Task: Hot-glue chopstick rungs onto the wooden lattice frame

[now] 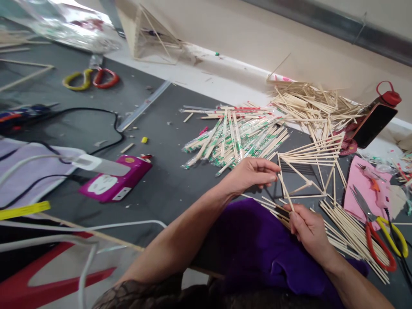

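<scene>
A bare wooden chopstick slants between my two hands. Its lower end is pinched in the thumb and fingers of my right hand. My left hand is closed at the upper end, fingertips pressed against the stick, beside the near left corner of a frame built of sticks. This frame has a row of sticks fanned across its top and stands on the grey table. Several loose chopsticks lie beside and under my right hand. Purple cloth covers my lap below both hands.
Wrapped chopsticks and a heap of bare sticks lie behind the frame. Scissors and a pink cloth are at right, near a propped phone. At left are a magenta box, cables and other scissors.
</scene>
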Demonstrator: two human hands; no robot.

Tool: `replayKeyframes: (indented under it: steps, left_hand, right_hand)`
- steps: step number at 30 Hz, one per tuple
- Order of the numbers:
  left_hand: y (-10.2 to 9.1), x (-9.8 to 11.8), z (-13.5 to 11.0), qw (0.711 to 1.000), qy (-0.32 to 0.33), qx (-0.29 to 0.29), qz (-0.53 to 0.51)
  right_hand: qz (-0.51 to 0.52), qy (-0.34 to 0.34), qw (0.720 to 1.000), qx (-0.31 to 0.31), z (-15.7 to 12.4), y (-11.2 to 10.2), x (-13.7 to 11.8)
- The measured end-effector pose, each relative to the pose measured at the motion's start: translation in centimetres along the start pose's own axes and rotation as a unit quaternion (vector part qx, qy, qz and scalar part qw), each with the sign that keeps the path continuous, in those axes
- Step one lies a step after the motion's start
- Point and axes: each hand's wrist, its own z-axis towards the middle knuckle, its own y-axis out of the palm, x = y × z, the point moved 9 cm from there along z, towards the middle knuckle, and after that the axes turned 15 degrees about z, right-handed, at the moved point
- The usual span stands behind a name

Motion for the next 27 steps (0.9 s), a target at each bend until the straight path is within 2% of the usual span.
replayKeyframes:
  steps: [4, 7, 10, 12, 15, 17, 19, 20, 21, 23, 27]
  left_hand:
    - [-0.2, 0.9, -0.3, 0.999, 0.041, 0.011, 0.022]
    - [-0.3, 2.0, -0.7, 0.992, 0.085, 0.03, 0.092]
    - [-0.7, 3.2, -1.2, 0.958, 0.151, 0.091, 0.227]
    - [-0.6, 4.1, -1.8, 0.9, 0.208, 0.141, 0.356]
    - [0.8, 4.9, -2.6, 0.767, 0.298, 0.195, 0.533]
    - [1.8, 4.9, -3.0, 0.687, 0.334, 0.217, 0.608]
    - [2.5, 4.6, -3.0, 0.638, 0.34, 0.225, 0.653]
    - [2.6, 4.5, -2.9, 0.627, 0.337, 0.226, 0.665]
    - [2.7, 4.4, -2.8, 0.625, 0.331, 0.224, 0.67]
    - [2.5, 4.3, -2.6, 0.644, 0.32, 0.217, 0.66]
    - [0.9, 3.7, -1.7, 0.742, 0.26, 0.208, 0.582]
  right_hand:
    - [-0.013, -0.002, 1.0, -0.008, 0.0, 0.1, -0.2]
    - [-0.031, -0.002, 0.999, -0.012, 0.0, 0.1, -0.3]
    - [-0.058, -0.019, 0.998, -0.004, 0.1, -0.1, -0.6]
    - [-0.074, -0.031, 0.997, 0.004, 0.1, -0.2, -0.8]
    - [-0.081, -0.032, 0.996, 0.01, 0.2, -0.3, -0.7]
    - [-0.08, -0.033, 0.996, 0.011, 0.3, -0.3, -0.8]
    - [-0.081, -0.036, 0.996, 0.01, 0.4, -0.3, -0.9]
    - [-0.082, -0.037, 0.996, 0.009, 0.4, -0.2, -0.9]
    - [-0.082, -0.038, 0.996, 0.009, 0.4, -0.3, -1.0]
    - [-0.081, -0.041, 0.996, 0.011, 0.4, -0.3, -1.1]
    - [-0.059, -0.045, 0.997, 0.024, 0.0, -0.7, -1.1]
